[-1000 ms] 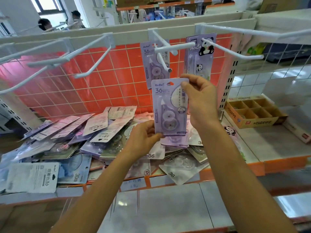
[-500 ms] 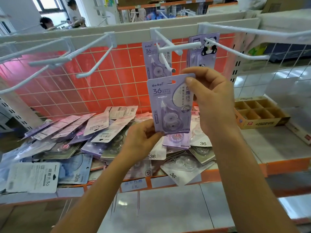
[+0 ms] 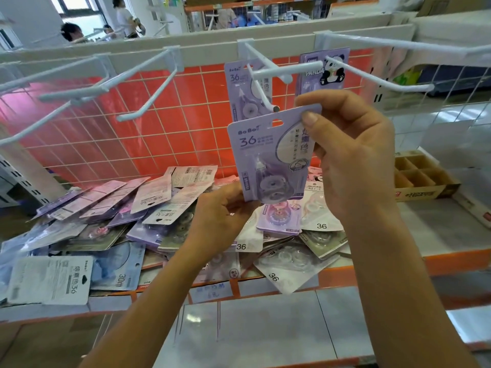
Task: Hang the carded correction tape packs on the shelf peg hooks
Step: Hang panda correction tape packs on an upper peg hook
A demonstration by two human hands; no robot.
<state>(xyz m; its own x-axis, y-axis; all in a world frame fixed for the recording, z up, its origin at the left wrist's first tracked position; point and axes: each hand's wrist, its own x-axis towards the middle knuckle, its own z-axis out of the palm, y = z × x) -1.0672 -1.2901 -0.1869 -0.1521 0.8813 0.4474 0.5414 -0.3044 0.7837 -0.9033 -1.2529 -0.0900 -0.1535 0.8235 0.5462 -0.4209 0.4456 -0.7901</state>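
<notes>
One cam, head-worn, wide-angle, edges bowed. Stands in front of the shelf (image 3: 430,224), faces fwd and a bit down, peg hooks (image 3: 289,71) in upper frame. Forearms (image 3: 159,301) run up from the bottom edge. Left hand (image 3: 223,208), right hand (image 3: 353,155) and the correction tape pack (image 3: 265,155) they hold sit close, mid-frame.

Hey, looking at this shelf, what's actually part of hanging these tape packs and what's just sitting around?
Part of the job: purple pack, held by right hand and left hand; peg hook; hung pack on it; pile of packs.
Just lying about: cardboard divider box; people in the background.
</notes>
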